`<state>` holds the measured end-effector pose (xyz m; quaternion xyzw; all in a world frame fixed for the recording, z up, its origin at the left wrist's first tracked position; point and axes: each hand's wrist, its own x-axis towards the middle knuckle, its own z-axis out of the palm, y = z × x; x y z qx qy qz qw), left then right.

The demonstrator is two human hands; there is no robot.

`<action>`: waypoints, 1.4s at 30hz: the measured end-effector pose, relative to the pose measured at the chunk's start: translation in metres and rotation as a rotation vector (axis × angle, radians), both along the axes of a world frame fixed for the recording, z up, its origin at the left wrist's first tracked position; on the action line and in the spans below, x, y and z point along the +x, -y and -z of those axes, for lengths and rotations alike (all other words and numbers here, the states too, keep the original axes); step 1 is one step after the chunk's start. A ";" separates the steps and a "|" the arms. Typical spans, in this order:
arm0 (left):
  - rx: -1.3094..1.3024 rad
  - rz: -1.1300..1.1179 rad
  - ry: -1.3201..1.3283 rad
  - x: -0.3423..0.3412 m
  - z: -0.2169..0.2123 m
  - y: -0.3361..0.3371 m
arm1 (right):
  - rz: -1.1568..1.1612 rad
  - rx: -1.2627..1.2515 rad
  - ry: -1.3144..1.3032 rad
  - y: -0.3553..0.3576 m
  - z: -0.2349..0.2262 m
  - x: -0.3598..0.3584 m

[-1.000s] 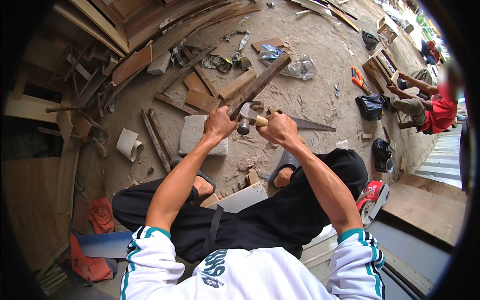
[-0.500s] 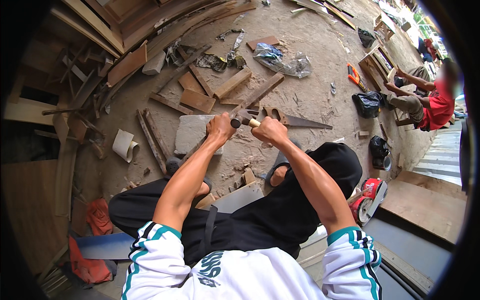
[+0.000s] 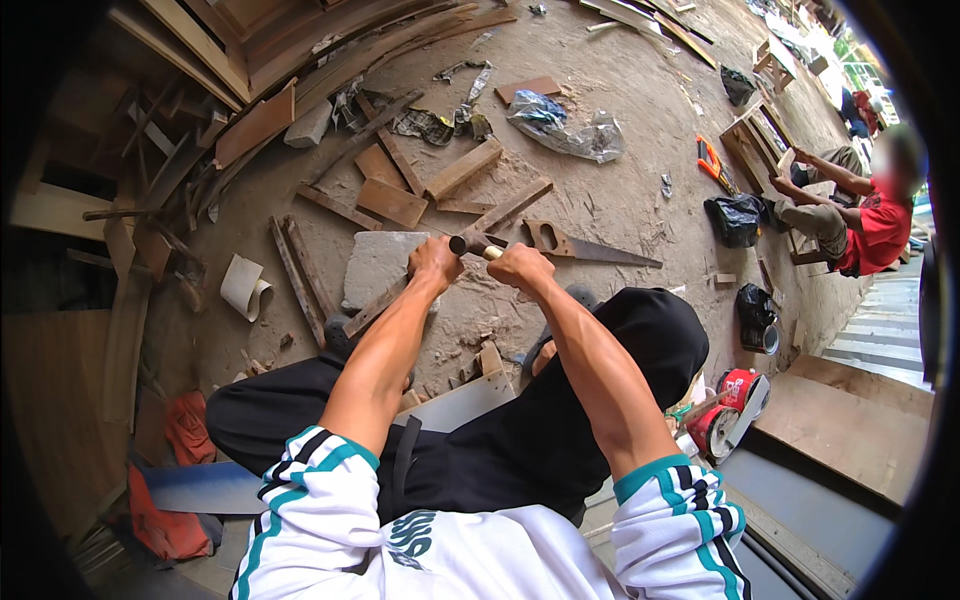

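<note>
My left hand [image 3: 435,262] is closed around a long wooden strip [image 3: 515,205], which slants from near my foot up to the far right. Below that hand the strip crosses a pale concrete block [image 3: 372,262]. My right hand [image 3: 522,268] grips the short visible part of a hammer's light handle. The hammer [image 3: 474,242] has its dark head against the strip, close beside my left fingers; whether its claw catches anything there cannot be made out. Just beyond my right hand, a handsaw [image 3: 600,250] with a wooden handle lies on the ground.
Wood offcuts [image 3: 393,202] and crumpled clear plastic [image 3: 570,130] lie ahead. Lumber [image 3: 255,130] is piled at the left. Red cans [image 3: 725,410] stand at my right. Farther right, a seated person in a red shirt [image 3: 880,230] handles a wooden frame, near an orange-handled saw [image 3: 712,158].
Both hands have shifted slightly left with the hammer. The strip's far end has swung down and nearer, and its near end shows more on the block.
</note>
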<state>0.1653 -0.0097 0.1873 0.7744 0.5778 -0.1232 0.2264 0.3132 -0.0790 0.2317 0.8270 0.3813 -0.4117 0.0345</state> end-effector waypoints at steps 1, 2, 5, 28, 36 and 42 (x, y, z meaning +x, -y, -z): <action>-0.018 -0.012 0.006 -0.004 0.005 0.001 | -0.009 -0.012 -0.026 0.000 -0.001 -0.001; -0.036 -0.022 0.012 -0.008 0.010 0.001 | -0.017 -0.025 -0.052 -0.001 -0.002 -0.001; -0.054 0.031 0.042 -0.017 0.019 -0.003 | -0.062 0.051 -0.029 0.004 -0.003 -0.001; -0.818 -0.133 0.801 -0.063 -0.059 -0.018 | -0.631 0.586 0.138 0.015 -0.047 0.031; -0.983 -0.161 0.791 -0.041 -0.064 -0.015 | -0.791 0.612 0.356 0.009 -0.075 0.054; -1.062 -0.332 0.952 -0.019 -0.079 0.001 | -0.762 0.585 0.500 0.011 -0.072 0.062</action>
